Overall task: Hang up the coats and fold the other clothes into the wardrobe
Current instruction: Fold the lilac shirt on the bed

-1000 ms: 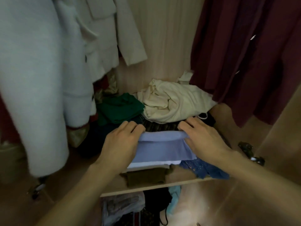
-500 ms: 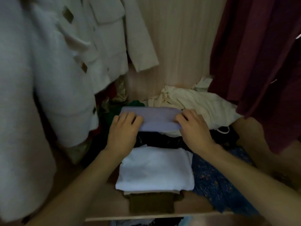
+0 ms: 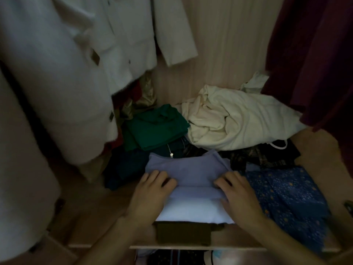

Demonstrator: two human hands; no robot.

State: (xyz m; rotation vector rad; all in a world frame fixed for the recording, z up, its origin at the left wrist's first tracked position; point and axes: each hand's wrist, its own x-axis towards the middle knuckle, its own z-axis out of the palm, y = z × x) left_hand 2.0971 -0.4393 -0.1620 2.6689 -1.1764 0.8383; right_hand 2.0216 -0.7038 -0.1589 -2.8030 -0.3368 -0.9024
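Head view: folded lilac garment (image 3: 188, 172) lies flat on the white folded stack (image 3: 193, 208) near the shelf (image 3: 95, 211) front edge, long axis left-right, neckline toward the back wall. Left hand (image 3: 150, 196) and right hand (image 3: 238, 196) rest palm-down, fingers loosely spread, on its near corners; gripping nothing. 0.5 s ago it was held further back over the dark clothes; now lowered onto the stack. Green pile (image 3: 154, 127) behind-left, cream heap (image 3: 235, 119) behind-right

Both coats — white coat (image 3: 63, 77), maroon coat (image 3: 315, 54) — run off the top edge, hangers unseen.
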